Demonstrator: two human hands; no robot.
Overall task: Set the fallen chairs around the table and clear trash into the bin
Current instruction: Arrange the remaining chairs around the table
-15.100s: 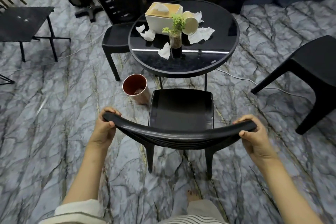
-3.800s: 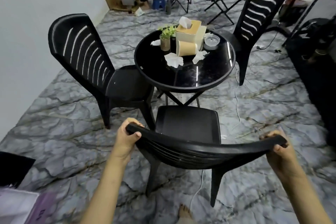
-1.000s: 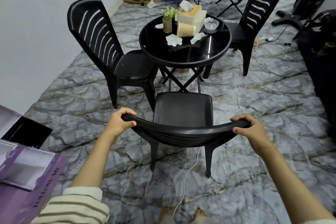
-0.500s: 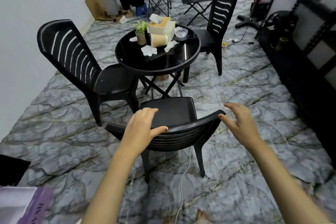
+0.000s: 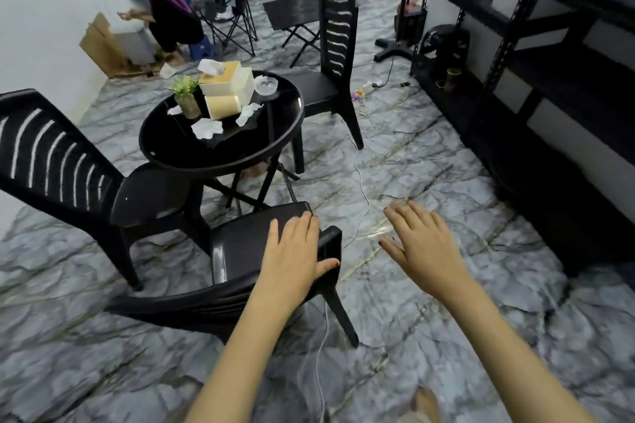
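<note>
Black plastic chair [image 5: 251, 240], upright beside the round table [image 5: 220, 163]. Both hands have let go of its backrest [image 5: 192, 306]: left hand [image 5: 292, 261] spread flat above it, right hand [image 5: 422, 251] open, clear. Crumpled tissues [image 5: 207, 128] await binning.

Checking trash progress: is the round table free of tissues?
No, crumpled tissues and a tipped paper cup lie on the table.

Backrest of the left chair [image 5: 51, 165] cut off by the frame edge, near chair [image 5: 247, 244] back partly behind the left hand [image 5: 292, 257], bin [image 5: 256, 169] mostly hidden under the table [image 5: 240, 144], background person [image 5: 165, 10] blurred.
</note>
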